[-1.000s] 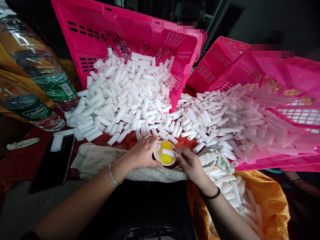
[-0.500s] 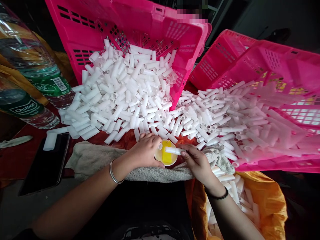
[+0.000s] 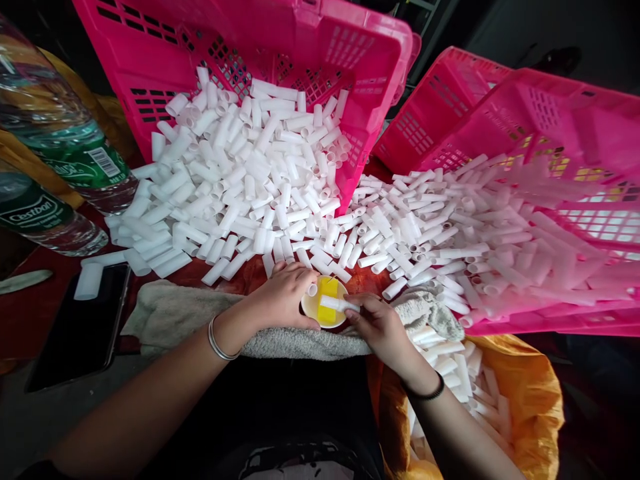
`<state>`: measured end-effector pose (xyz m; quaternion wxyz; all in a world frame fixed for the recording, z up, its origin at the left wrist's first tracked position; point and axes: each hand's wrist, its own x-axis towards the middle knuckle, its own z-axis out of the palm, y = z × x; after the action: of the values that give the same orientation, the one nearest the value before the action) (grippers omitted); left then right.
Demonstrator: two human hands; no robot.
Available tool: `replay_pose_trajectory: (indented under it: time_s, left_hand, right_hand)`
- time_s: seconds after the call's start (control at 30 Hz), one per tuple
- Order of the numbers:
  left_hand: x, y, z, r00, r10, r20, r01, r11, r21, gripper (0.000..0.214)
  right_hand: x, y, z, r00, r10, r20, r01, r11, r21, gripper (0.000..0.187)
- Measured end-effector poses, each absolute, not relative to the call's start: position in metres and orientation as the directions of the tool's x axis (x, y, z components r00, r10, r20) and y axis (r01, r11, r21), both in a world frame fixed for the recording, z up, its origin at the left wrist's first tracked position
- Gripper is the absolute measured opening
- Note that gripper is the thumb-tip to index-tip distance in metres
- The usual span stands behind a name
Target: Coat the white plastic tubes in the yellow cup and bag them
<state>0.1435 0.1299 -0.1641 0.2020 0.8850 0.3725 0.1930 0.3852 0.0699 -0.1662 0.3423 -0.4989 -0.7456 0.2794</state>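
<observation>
A: What takes up the most room?
B: Two pink crates. The left crate (image 3: 240, 47) is tipped toward the person, and a heap of short white tubes (image 3: 240, 180) spills out of it onto the bench (image 3: 35, 313). The right crate (image 3: 575, 133) leans the same way with longer white tubes (image 3: 450, 227) pouring from it

A: And to the sides?
B: Two water bottles (image 3: 60, 140) lie at the far left. A black phone (image 3: 80, 327) sits on the bench below them, with a grey towel (image 3: 165, 313) just beside it. An orange bag (image 3: 520, 393) at lower right holds more tubes

A: What are the hands doing?
B: The left hand (image 3: 280, 297) rests on the towel, its grip curled round the rim of a small round dish (image 3: 311, 308) with a yellow pad (image 3: 327, 300) inside; one short tube (image 3: 313, 289) sits at its fingertips. The right hand (image 3: 377, 323) pinches a white tube (image 3: 336, 304), its grip clenched on one end

A: Where is that tube?
B: Lying level across the dish, over the yellow pad, between the two hands
</observation>
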Motion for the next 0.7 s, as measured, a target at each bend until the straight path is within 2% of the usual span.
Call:
replay_pose_trajectory:
  time_s: [0.1,0.27,0.4,0.53,0.67,0.7]
  left_hand:
    - [0.144,0.130,-0.163,0.651,0.741,0.165,0.595,-0.633,0.496,0.079]
    - [0.143,0.130,-0.163,0.656,0.738,0.158,0.597,-0.636,0.489,0.082]
    - [0.143,0.130,-0.165,0.653,0.733,0.189,0.584,-0.647,0.491,0.077]
    - [0.142,0.133,-0.165,0.665,0.721,0.195,0.575,-0.660,0.484,0.077]
    - [0.137,0.136,-0.155,0.714,0.678,0.171,0.548,-0.694,0.467,0.076]
    - [0.134,0.136,-0.151,0.721,0.666,0.190,0.537,-0.711,0.454,0.073]
  right_hand:
    - [0.381,0.066,-0.167,-0.287,0.881,0.376,0.570,0.472,-0.672,0.016]
    - [0.379,0.062,-0.165,-0.233,0.920,0.316,0.572,0.392,-0.720,0.014]
    - [0.380,0.061,-0.170,-0.321,0.848,0.421,0.592,0.527,-0.610,0.011]
    - [0.382,0.060,-0.175,-0.262,0.882,0.391,0.556,0.469,-0.686,0.019]
    - [0.384,0.057,-0.171,-0.377,0.776,0.505,0.587,0.622,-0.518,0.019]
    - [0.383,0.056,-0.168,-0.372,0.762,0.531,0.572,0.638,-0.515,0.019]
